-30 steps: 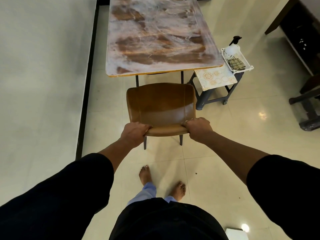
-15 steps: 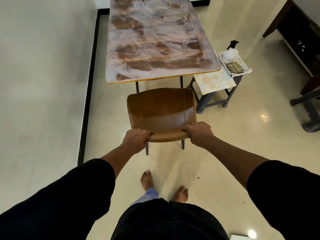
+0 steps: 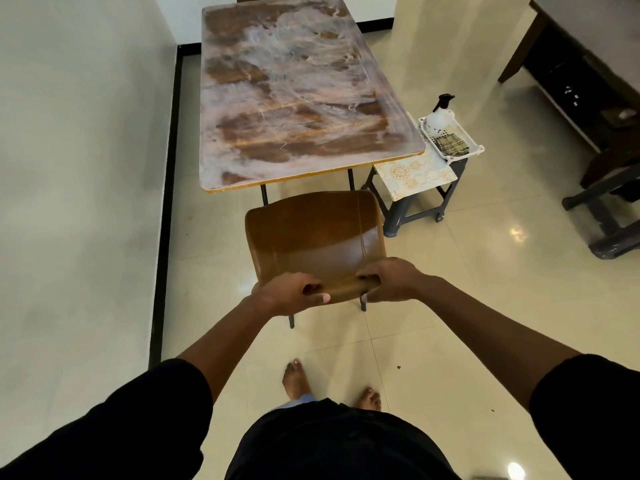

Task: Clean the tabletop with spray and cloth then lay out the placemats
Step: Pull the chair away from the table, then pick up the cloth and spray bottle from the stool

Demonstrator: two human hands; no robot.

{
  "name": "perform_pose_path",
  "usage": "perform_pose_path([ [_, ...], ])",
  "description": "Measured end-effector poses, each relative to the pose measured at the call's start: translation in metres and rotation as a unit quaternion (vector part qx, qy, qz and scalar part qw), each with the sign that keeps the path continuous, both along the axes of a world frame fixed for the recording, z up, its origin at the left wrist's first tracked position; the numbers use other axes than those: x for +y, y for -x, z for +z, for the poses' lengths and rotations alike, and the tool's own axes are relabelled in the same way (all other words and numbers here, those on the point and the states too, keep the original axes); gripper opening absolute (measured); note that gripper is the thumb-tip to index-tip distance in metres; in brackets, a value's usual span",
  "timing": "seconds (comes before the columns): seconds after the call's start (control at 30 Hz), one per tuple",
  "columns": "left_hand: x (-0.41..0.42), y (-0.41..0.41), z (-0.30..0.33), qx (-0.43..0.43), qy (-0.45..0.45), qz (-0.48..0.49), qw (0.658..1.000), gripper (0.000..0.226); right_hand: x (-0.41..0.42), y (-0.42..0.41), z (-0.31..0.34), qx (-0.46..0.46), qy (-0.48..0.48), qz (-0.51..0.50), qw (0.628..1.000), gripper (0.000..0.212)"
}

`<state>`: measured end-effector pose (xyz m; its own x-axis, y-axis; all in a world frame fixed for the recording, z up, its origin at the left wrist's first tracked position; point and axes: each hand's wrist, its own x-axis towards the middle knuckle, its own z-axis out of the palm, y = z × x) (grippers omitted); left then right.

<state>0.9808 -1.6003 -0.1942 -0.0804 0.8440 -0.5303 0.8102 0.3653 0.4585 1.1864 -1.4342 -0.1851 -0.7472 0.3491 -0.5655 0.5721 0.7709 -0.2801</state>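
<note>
Both your hands curl round the top edge of the brown chair (image 3: pixel 315 237), left hand (image 3: pixel 289 297) and right hand (image 3: pixel 389 280) close together, just short of the tabletop (image 3: pixel 294 98). Its rigid shell looks smooth and probably slippery, so grip nearer the corners. Spray bottle (image 3: pixel 437 116) and soft checked cloth (image 3: pixel 450 146) sit in the white basket (image 3: pixel 477 149) beside the table; placemats (image 3: pixel 415 173) lie on the stool

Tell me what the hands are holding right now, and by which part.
Both hold the brown leather-look chair by the top edge of its backrest: the left hand near its left end, the right hand near its right.
</note>
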Motion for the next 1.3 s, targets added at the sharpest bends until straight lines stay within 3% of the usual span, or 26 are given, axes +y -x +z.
perform_pose_path([
  [0.1, 0.004, -0.004, 0.011, -0.053, -0.096, 0.071, 0.991, 0.041, 0.002, -0.005, 0.015, 0.081, 0.093, -0.099, 0.987, 0.041],
  [0.2, 0.008, -0.002, 0.020, -0.088, -0.156, 0.101, 0.979, 0.034, -0.001, -0.009, 0.023, 0.190, 0.131, -0.236, 0.944, 0.032],
  [0.5, 0.047, -0.005, 0.042, -0.166, -0.182, 0.074, 0.966, 0.023, -0.008, -0.032, 0.025, 0.350, 0.139, -0.417, 0.827, 0.017],
  [0.8, 0.129, -0.077, 0.048, -0.208, -0.160, 0.057, 0.963, 0.021, 0.047, -0.110, 0.038, 0.384, 0.137, -0.499, 0.764, 0.011],
  [1.03, 0.206, -0.170, 0.051, -0.244, -0.137, 0.134, 0.951, 0.018, 0.123, -0.202, 0.038, 0.390, 0.168, -0.531, 0.733, 0.012],
  [1.3, 0.295, -0.243, 0.047, -0.249, -0.130, 0.151, 0.948, 0.012, 0.211, -0.272, 0.043, 0.397, 0.200, -0.561, 0.698, 0.014],
])
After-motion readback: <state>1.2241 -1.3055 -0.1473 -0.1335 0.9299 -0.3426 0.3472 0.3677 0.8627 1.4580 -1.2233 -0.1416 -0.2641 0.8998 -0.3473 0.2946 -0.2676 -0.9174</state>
